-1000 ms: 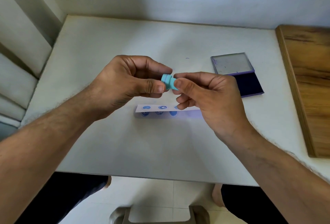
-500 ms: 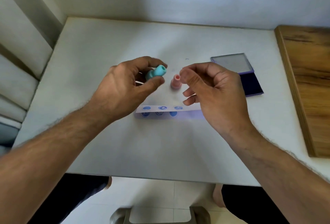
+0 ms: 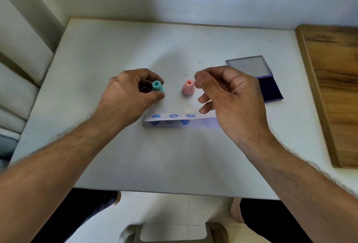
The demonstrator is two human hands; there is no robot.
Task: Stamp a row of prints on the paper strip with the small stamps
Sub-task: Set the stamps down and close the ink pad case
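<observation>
On the counter (image 3: 120, 52) my left hand (image 3: 127, 95) grips the teal stamp (image 3: 157, 86), right hand (image 3: 230, 95) loose beside the pink stamp (image 3: 188, 87), strip (image 3: 174, 118) just nearer; I'd pinch pink low and ink squarely.

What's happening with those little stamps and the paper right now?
Left hand grips teal stamp. Right hand beside pink stamp, fingers loose, holding nothing. Paper strip shows a few blue prints. Ink pad open, nothing blocking.
</observation>
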